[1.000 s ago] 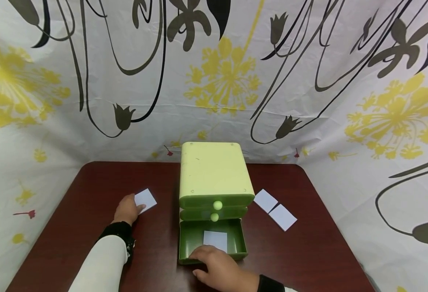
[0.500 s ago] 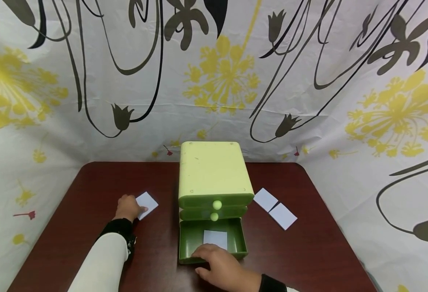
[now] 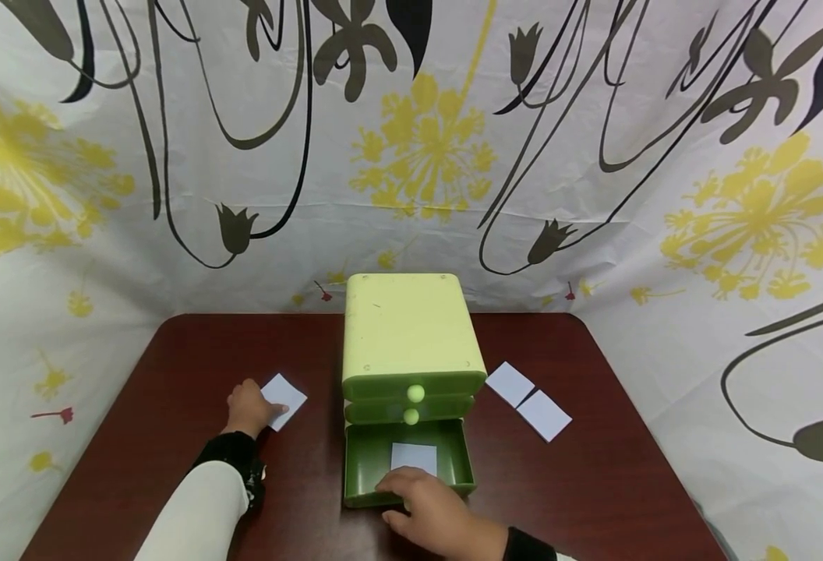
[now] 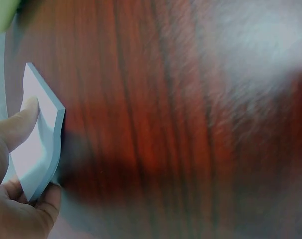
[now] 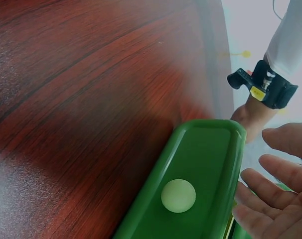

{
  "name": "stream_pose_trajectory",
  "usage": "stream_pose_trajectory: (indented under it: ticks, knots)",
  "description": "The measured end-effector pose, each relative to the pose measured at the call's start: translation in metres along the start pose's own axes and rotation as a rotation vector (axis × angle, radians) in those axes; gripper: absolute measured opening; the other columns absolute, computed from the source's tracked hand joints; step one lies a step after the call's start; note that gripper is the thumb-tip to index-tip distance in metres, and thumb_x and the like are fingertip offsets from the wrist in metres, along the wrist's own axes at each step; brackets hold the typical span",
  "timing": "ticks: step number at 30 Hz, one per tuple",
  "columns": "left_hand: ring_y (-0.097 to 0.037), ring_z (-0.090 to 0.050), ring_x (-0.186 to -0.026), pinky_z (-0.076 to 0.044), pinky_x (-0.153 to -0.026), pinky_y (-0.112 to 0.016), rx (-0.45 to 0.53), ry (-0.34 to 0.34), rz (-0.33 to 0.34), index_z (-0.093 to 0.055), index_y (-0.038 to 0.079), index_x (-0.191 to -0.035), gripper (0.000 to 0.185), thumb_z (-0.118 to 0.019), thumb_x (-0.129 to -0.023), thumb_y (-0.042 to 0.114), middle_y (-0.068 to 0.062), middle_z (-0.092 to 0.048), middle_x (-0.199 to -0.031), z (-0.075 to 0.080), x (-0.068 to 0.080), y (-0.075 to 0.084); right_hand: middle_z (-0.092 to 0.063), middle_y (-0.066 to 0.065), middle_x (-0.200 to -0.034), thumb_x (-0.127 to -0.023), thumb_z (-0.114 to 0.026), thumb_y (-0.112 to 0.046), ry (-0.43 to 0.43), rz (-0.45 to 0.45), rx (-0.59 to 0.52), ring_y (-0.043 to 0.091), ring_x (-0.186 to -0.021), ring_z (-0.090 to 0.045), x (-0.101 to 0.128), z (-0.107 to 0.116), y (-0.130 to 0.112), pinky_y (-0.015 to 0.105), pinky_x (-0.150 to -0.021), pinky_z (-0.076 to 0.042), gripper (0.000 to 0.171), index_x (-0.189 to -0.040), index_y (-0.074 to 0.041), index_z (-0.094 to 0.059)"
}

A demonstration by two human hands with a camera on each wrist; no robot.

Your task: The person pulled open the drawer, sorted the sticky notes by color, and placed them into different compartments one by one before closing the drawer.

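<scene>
In the head view my left hand (image 3: 252, 408) holds a stack of white paper squares (image 3: 287, 399) left of a small drawer unit (image 3: 411, 327). The left wrist view shows the thumb on top of the paper stack (image 4: 39, 144) and fingers beneath, with the stack slightly bent. My right hand (image 3: 443, 510) is at the front edge of the pulled-out bottom drawer (image 3: 365, 460), its fingers loosely extended. A white paper piece (image 3: 415, 457) lies inside that drawer, partly covered by the hand. The drawer's round pale knob (image 5: 178, 195) shows in the right wrist view, apart from the fingers.
Two white paper pieces (image 3: 545, 415) lie right of the unit on the dark red wooden table (image 3: 580, 499). Both upper drawers, each with a round knob (image 3: 415, 393), are pushed in. A flower-patterned cloth (image 3: 278, 195) surrounds the table's back and sides.
My left hand and the paper stack have shifted slightly toward me and to the right. The right hand has slid a little right along the drawer's front edge.
</scene>
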State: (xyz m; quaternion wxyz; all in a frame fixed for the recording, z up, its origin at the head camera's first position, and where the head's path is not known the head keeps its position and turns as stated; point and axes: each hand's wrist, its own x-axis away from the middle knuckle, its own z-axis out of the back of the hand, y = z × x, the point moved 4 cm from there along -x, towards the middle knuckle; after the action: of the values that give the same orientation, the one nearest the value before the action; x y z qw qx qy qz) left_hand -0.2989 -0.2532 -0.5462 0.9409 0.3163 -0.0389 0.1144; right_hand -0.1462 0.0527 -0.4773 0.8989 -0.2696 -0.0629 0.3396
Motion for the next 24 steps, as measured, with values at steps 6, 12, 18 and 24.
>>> stream_pose_trajectory:
  ticks: [6,12,18,24]
  knots:
    - [-0.050,-0.053,-0.101,-0.048,-0.085,-0.056,0.137,0.009,0.013,-0.038,-0.019,-0.116,0.054,-0.072,-0.084,0.009,-0.038,-0.051,-0.108,-0.003,0.012,-0.001,-0.064,-0.001,-0.118,-0.090,-0.069,-0.017,-0.013,-0.027,-0.039,0.013,-0.111,-0.059,0.003,0.002,0.001,0.025,-0.088,-0.051,0.028,-0.117,-0.009,-0.066]
    - [-0.046,-0.053,-0.096,-0.047,-0.079,-0.054,0.219,0.004,-0.013,-0.041,-0.017,-0.112,0.039,-0.065,-0.088,0.004,-0.036,-0.052,-0.106,-0.001,0.026,0.002,-0.065,-0.001,-0.115,-0.088,-0.071,-0.015,0.039,-0.003,0.000,0.014,-0.109,-0.060,0.006,0.002,0.001,0.026,-0.089,-0.051,0.027,-0.114,-0.010,-0.068]
    - [-0.045,-0.052,-0.097,-0.046,-0.079,-0.052,0.283,-0.016,-0.010,-0.047,-0.016,-0.112,0.034,-0.064,-0.090,0.003,-0.036,-0.051,-0.111,0.001,0.034,0.005,-0.066,-0.001,-0.114,-0.087,-0.072,-0.016,0.040,-0.036,0.003,0.014,-0.108,-0.061,0.008,0.003,0.004,0.028,-0.089,-0.051,0.027,-0.113,-0.010,-0.068]
    - [-0.042,-0.053,-0.100,-0.048,-0.078,-0.050,0.264,-0.045,-0.065,-0.049,-0.013,-0.116,0.035,-0.064,-0.092,0.007,-0.034,-0.052,-0.116,0.008,0.049,0.018,-0.065,0.003,-0.117,-0.089,-0.069,-0.015,0.035,-0.099,-0.050,0.017,-0.108,-0.061,0.014,0.011,0.014,0.030,-0.087,-0.053,0.029,-0.116,-0.007,-0.067]
